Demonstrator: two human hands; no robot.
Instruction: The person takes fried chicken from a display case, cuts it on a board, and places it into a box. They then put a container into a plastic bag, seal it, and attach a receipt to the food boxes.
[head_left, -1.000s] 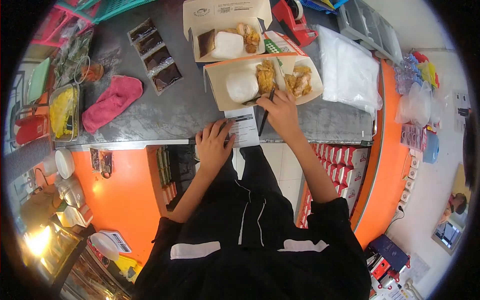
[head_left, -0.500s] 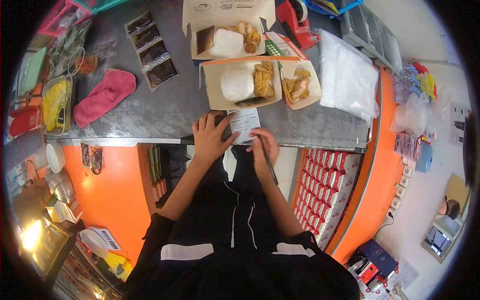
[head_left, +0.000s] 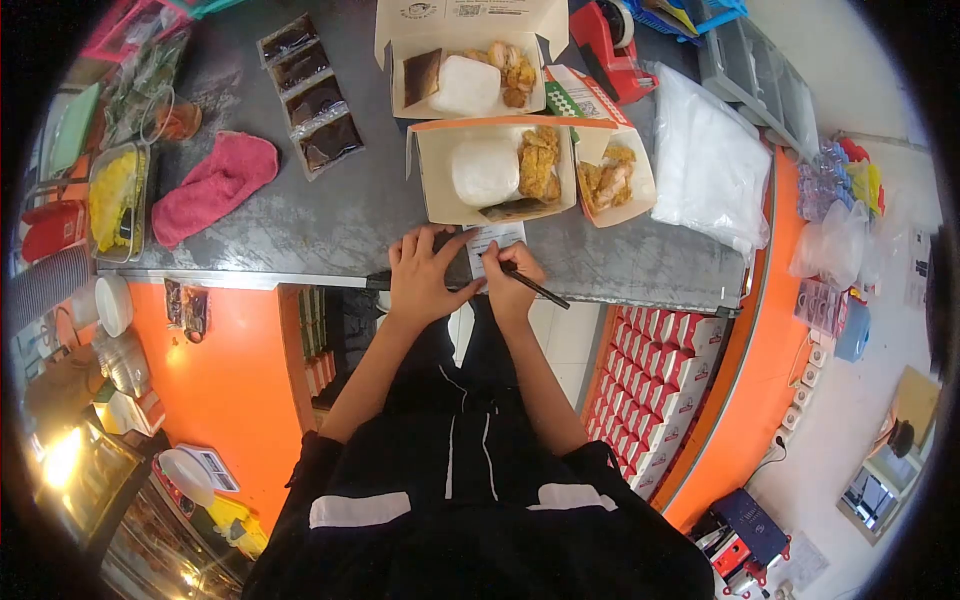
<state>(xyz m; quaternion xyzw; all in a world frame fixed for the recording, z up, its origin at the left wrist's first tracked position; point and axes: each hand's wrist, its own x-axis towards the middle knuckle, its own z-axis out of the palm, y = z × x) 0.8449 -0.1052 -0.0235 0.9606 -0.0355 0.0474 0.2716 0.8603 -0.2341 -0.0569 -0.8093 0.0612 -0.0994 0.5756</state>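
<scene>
A small printed paper slip (head_left: 503, 234) lies at the front edge of the grey table, partly covered by my hands. My left hand (head_left: 425, 272) rests with fingers spread at the slip's left side. In my right hand (head_left: 515, 279) is a black pen (head_left: 541, 289), its tip end over the slip and hidden by the fingers. Just behind the slip stands an open food box (head_left: 437, 178) with rice and fried chicken pieces. Another open box (head_left: 462, 22) with similar food sits behind it. A smaller carton of chicken (head_left: 611, 187) is at their right.
Sauce packets (head_left: 313, 100) and a pink cloth (head_left: 216, 187) lie to the left, near a glass container of yellow food (head_left: 115, 207). Plastic bags (head_left: 708, 160) and a red tape dispenser (head_left: 610, 50) are at the right. Stacked red-and-white boxes (head_left: 650, 380) fill a shelf below.
My right hand has moved left and up onto the slip, and the pen now slants more flatly. My left hand stays beside the slip. The whole view has shifted slightly.
</scene>
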